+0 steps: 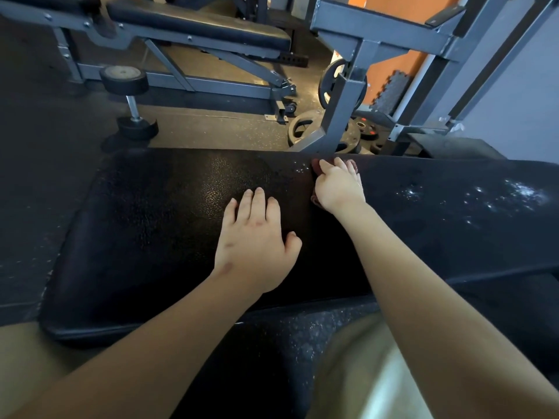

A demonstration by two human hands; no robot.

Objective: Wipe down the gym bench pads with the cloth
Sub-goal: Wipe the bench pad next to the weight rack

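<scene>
A wide black bench pad (157,225) stretches across the middle of the view. My left hand (255,243) rests flat on it, fingers straight and spread. My right hand (340,186) presses a small reddish cloth (316,200) onto the pad near its far edge; the cloth is mostly hidden under the hand, with only its edges showing. White specks and wet droplets (514,192) dot the pad to the right of the cloth.
A grey steel rack upright (341,110) stands just behind the pad's far edge, close to my right hand. Weight plates (357,137) lie on the floor behind it. Another adjustable bench (196,25) with a roller pad (124,80) stands at the back left.
</scene>
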